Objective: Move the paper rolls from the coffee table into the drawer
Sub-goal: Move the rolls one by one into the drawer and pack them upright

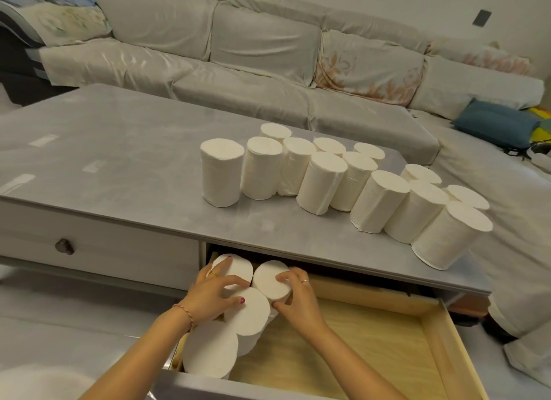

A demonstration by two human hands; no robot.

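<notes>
Paper rolls on the table [343, 179] are still the larger part of the work: in the head view, the only view here, about thirteen of them stand upright on the grey table [125, 167], in a loose band that runs from the middle of the top toward the near right corner. Most of them touch their neighbours; the leftmost roll [221, 173] stands just beside the group with a thin gap.

Below the table top, the drawer [432, 334] is pulled out toward the person, and its wooden floor is bare over most of the right side. Four rolls are packed upright in its left part, one behind the other and touching: a near roll [210, 352] at the near left corner, a middle roll [249, 313] behind it, and two far ones partly under the table edge. There may be more rolls hidden under these or behind the hands; I cannot tell.

The left hand [208, 292] lies flat with spread fingers on the far left roll [235, 270], with the thumb on the middle roll. It presses more than it closes, so its grip is open and holds nothing. The right hand [293, 295] has its grip closed loosely around the far right roll [272, 280], fingers on the top face and thumb at the near side.

In my judgement the task is roughly one quarter done. The present step is to settle the last rolls into place; after that, many trips to the table remain.
</notes>
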